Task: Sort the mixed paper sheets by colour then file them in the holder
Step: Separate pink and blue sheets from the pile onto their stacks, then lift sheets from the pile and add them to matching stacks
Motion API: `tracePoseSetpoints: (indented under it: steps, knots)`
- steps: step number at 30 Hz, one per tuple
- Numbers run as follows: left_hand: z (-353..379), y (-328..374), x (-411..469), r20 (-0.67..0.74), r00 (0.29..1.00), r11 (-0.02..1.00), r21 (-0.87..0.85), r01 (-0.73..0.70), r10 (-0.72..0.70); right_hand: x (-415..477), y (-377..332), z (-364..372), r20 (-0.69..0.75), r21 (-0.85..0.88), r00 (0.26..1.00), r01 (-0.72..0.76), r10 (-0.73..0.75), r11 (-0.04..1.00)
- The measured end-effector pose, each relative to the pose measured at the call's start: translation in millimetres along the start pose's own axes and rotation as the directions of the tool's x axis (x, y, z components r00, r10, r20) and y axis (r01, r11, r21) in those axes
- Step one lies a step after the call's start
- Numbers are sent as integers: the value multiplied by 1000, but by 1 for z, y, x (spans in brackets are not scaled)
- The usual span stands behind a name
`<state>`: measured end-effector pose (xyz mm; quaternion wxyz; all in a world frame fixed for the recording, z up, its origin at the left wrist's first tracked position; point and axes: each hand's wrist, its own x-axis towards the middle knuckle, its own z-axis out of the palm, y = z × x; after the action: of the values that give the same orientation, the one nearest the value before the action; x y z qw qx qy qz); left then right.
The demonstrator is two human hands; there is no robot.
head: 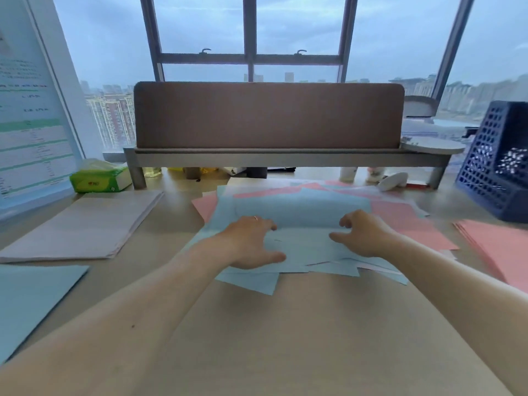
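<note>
Both hands lie on the mixed pile (405, 224) of blue and pink sheets in the middle of the worktop (285, 338). The left hand (251, 241) and the right hand (368, 235) each have the fingers curled down on the top blue sheet (303, 210), with the thumb stretched along the paper on the near side. The sheet bows up a little just beyond the grip. Whether the fingertips already pinch an edge I cannot tell: the fingers cover it and the picture is blurred.

The paper looks light, thin and limp, and smooth sheets will probably slide on each other. I judge it best to take one sheet at its near edge or a corner with a light pinch.

Left of the grip lie a pale stack (83, 224) and, nearer, a blue stack (34, 298) cut off by the frame. Right of the grip is a pink stack (503, 247), also cut off. Beyond it stands the dark blue mesh holder (494, 172), partly out of view, its inside hard to make out.
</note>
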<state>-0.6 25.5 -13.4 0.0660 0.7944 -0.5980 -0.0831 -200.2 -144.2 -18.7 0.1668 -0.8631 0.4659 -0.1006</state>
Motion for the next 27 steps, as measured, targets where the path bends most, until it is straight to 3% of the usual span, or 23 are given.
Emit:
tracePoseSetpoints:
  steps: [6,9,14,18,21,23,25,27]
  knots:
    - [24,16,-2,-39,998,996,-80,43,-46,-11,16,13,17,16,999,48,-48,999]
    - [15,20,19,-57,983,961,-228,157,-174,-12,20,19,-41,-15,995,89,-90,996]
    - [1,32,49,8,947,931,-181,316,-320,-10,22,20,-77,-129,985,146,-157,981]
    - [0,34,67,82,902,868,-245,431,-425,-14,24,21,-44,-161,976,202,-212,966]
    - [-2,32,74,118,885,836,-291,465,-451,-19,25,20,-70,-217,958,259,-279,941]
    - [-3,32,75,120,883,818,-337,466,-453,-23,22,17,-51,-344,924,340,-380,875]
    - [-1,30,76,52,891,825,-355,439,-452,-26,18,13,-1,-443,895,400,-446,803]
    - [0,24,76,-26,887,831,-362,422,-461,-26,13,11,-5,-455,894,397,-448,797]
